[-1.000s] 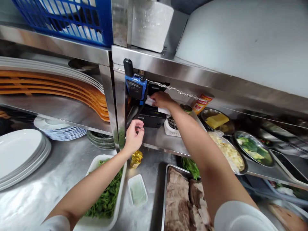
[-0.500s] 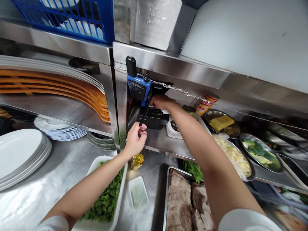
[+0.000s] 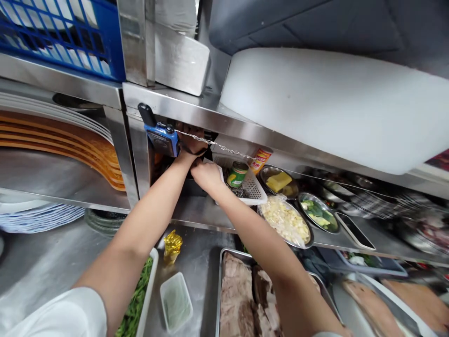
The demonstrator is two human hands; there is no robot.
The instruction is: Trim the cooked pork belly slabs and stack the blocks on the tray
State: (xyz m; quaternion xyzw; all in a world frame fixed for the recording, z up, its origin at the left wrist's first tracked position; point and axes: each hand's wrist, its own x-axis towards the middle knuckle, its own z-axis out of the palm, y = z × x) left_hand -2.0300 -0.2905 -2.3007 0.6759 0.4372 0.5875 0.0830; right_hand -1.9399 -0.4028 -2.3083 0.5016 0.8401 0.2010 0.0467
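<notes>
Both of my hands reach into the dim shelf opening beside a blue walkie-talkie (image 3: 162,139), which hangs at the shelf's left post. My left hand (image 3: 192,140) is deep under the shelf edge, behind a twisted wire, its fingers in shadow. Just below it and to the right, my right hand (image 3: 206,175) is curled in front of a black device, with a bit of white paper (image 3: 218,167) by its knuckles. What its fingers hold is hidden. A white basket (image 3: 257,187) with a green can (image 3: 237,174) stands right of my right hand.
Along the middle shelf lie bowls of yellow blocks (image 3: 278,181), pale slices (image 3: 286,220) and greens (image 3: 319,213). Below are a meat tray (image 3: 219,290), a small lidded tub (image 3: 176,302) and gold foil (image 3: 172,245). Stacked plates (image 3: 45,217) are left; a steel shelf edge (image 3: 245,124) runs overhead.
My left hand has moved up and deeper into the opening, behind the wire. My right hand is now lower beside it. The view has shifted right, showing more of the basket and bowls.
</notes>
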